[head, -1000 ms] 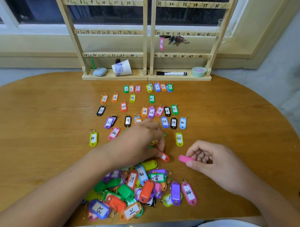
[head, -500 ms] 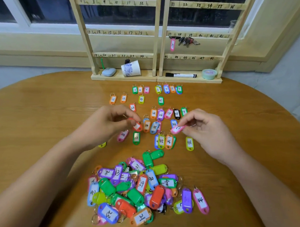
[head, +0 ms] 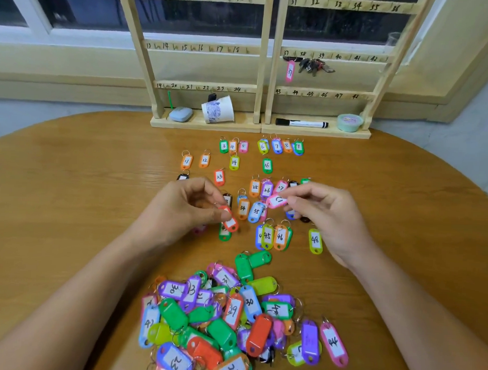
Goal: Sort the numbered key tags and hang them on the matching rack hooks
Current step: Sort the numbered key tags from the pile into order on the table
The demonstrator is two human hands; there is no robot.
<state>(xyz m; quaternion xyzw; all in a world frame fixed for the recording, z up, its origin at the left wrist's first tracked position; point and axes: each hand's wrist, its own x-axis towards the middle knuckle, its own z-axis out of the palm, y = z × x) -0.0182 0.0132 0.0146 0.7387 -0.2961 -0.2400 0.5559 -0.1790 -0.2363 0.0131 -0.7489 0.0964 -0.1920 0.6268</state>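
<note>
My left hand [head: 181,210] pinches a red key tag [head: 229,219] just above the table. My right hand [head: 327,215] pinches a pink key tag [head: 277,201] by its end, label facing up. Both hands hover over rows of numbered tags [head: 268,165] laid out on the table. A loose heap of mixed coloured tags [head: 232,317] lies near me. The wooden rack [head: 265,58] with numbered hooks stands at the back; a pink tag 37 [head: 290,71] and a bunch of keys [head: 313,66] hang on it.
On the rack's base lie a grey case [head: 180,114], a tipped paper cup [head: 218,109], a black marker [head: 301,123] and a tape roll [head: 349,122]. The round wooden table [head: 70,206] curves away at both sides. A window sill runs behind the rack.
Both hands rose from beside the heap to the laid-out rows, the left carrying the red tag, the right the pink one. Since half a second ago they have barely moved.
</note>
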